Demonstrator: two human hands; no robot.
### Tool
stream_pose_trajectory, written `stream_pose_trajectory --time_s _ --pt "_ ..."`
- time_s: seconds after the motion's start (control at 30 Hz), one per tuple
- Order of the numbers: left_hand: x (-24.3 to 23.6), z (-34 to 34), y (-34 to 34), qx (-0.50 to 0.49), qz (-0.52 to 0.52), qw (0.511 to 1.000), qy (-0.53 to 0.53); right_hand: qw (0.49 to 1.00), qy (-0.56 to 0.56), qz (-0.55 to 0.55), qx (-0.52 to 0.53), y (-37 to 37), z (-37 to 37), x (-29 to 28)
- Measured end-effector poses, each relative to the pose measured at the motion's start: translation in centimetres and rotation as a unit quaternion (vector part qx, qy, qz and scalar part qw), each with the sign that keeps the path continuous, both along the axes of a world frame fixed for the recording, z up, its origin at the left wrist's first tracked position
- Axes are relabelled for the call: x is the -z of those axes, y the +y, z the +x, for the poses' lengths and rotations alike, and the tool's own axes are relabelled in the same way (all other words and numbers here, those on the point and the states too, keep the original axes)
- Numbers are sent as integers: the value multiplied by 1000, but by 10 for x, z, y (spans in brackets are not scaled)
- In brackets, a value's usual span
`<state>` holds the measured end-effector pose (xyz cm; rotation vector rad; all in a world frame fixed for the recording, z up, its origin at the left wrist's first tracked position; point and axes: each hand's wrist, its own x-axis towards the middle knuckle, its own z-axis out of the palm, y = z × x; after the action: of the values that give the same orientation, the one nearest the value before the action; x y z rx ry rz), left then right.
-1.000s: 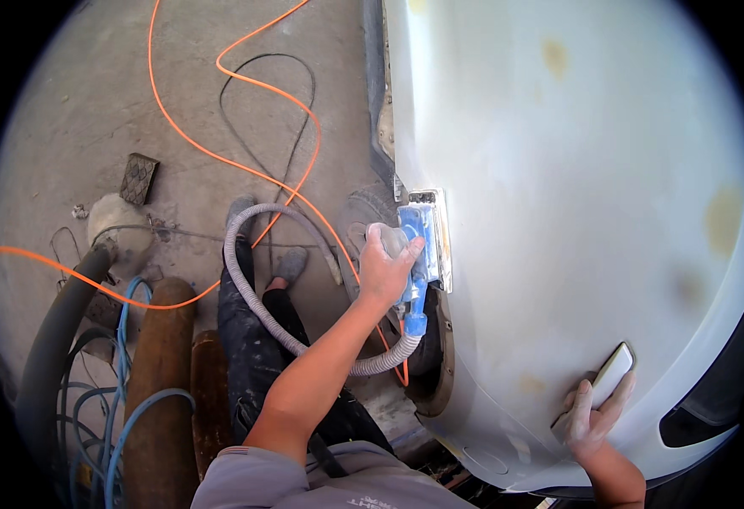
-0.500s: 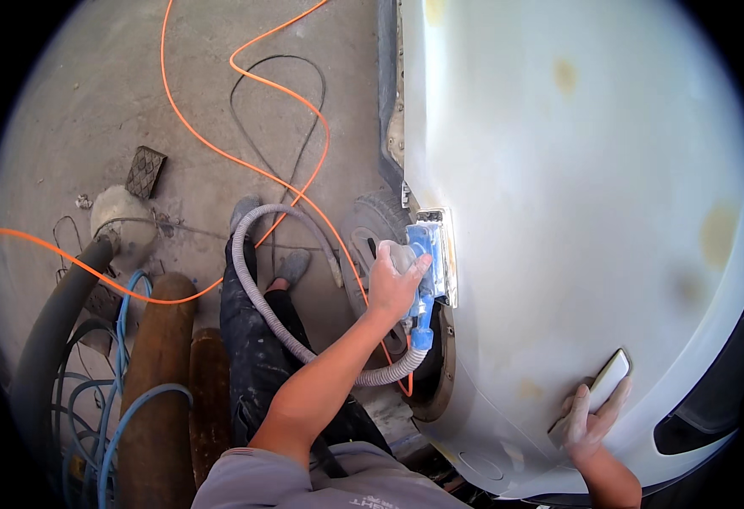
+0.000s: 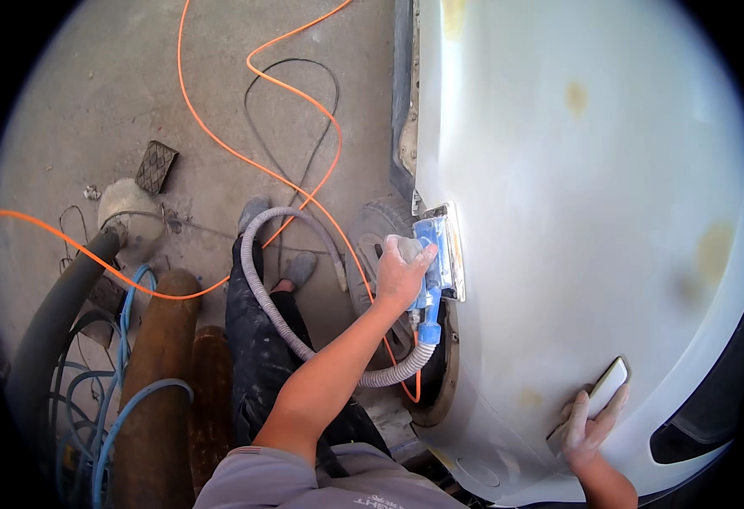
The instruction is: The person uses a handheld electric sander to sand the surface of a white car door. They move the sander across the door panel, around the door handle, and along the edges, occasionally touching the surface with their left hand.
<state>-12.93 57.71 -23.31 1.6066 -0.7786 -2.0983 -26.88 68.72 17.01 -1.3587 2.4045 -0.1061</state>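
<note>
My left hand (image 3: 402, 272) is wrapped round the top of a blue sander (image 3: 431, 237), which lies on the left edge of a pale car body panel (image 3: 542, 178) with yellowish patches. A grey ribbed hose (image 3: 274, 316) loops from the sander's lower end past my legs. At the panel's lower right, my right hand (image 3: 588, 433) has its fingers curled round a pale rectangular piece (image 3: 609, 382); I cannot tell whether it is loose or fixed.
An orange hose (image 3: 330, 136) and dark cable cross the concrete floor (image 3: 109, 93). At lower left are rusty cylinders (image 3: 151, 365), blue hoses (image 3: 143, 399) and a dark padded pipe (image 3: 58, 331). A tyre (image 3: 376, 237) shows under the panel's edge.
The view has shifted, so the panel and sander appear slightly farther right and lower. Both hands keep their holds, with little visible movement against the panel.
</note>
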Motion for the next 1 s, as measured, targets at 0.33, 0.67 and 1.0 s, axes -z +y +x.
stream_pose_trajectory --time_s 0.33,0.67,1.0 --pt "31 -4 -26 -6 26 999 -29 1000 -16 -1 15 3 -9 0" --pt "39 -6 -23 -34 50 998 -14 996 35 33 -81 12 -23 -4" --pt "50 -3 -21 -16 70 997 -18 992 55 27 -112 0 -17 0"
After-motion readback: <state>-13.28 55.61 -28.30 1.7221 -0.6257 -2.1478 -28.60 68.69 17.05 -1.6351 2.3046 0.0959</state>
